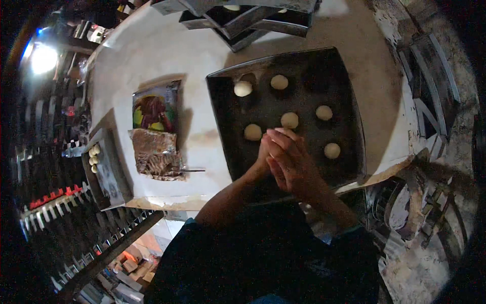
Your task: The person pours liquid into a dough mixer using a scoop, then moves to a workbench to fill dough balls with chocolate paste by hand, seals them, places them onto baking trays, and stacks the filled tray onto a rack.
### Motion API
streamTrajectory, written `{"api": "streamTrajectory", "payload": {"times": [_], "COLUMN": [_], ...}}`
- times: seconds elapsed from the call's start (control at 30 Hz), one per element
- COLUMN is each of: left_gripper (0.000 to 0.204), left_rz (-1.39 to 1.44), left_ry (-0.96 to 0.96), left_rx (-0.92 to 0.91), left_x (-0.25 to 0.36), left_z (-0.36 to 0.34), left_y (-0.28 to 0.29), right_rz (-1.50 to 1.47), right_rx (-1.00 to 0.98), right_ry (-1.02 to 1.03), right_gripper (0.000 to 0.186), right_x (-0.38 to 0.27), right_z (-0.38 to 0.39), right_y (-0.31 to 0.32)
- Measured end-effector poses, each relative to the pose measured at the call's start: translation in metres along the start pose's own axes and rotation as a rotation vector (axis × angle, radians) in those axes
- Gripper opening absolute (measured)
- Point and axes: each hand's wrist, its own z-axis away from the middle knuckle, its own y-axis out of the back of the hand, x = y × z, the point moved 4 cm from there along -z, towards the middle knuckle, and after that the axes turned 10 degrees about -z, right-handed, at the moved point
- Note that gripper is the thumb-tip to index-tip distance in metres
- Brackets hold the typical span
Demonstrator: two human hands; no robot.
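My left hand (264,156) and my right hand (295,167) are pressed together, fingers closed over each other, above the near part of a dark square baking tray (315,175). Whatever lies between the palms, if anything, is hidden. Several pale dough balls sit spaced apart in the tray. The closest to my fingertips are one dough ball (289,120) just beyond them and another dough ball (252,132) to their left. Farther back are a dough ball (243,88) at the left and a dough ball (279,82) beside it.
Left of the tray lie a colourful packet (156,106) and a crumpled brown wrapper (156,154) with a thin stick (193,170) at its edge. A smaller tray (112,177) with pale pieces stands at the table's left edge. Dark metal trays (243,25) are stacked at the back.
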Motion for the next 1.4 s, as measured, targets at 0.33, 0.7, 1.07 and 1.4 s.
{"api": "streamTrajectory", "payload": {"times": [0.33, 0.7, 1.07, 1.4], "left_gripper": [0.035, 0.038, 0.088, 0.068], "left_rz": [-0.308, -0.133, -0.791, 0.275], "left_ry": [0.077, 0.027, 0.125, 0.131], "left_rx": [0.015, 0.444, 0.149, 0.119], "left_x": [0.017, 0.032, -0.084, -0.003], "left_z": [-0.031, 0.072, 0.155, 0.228], "left_y": [0.041, 0.138, 0.095, 0.113], "right_rz": [-0.13, 0.418, 0.637, 0.088], "right_rx": [-0.059, -0.5, -0.187, 0.052], "right_ry": [-0.354, -0.301, -0.943, -0.425], "right_gripper": [0.026, 0.067, 0.078, 0.028], "right_x": [0.194, 0.198, 0.143, 0.1], "right_z": [-0.034, -0.038, 0.171, 0.217], "right_y": [0.018, 0.005, 0.145, 0.159]}}
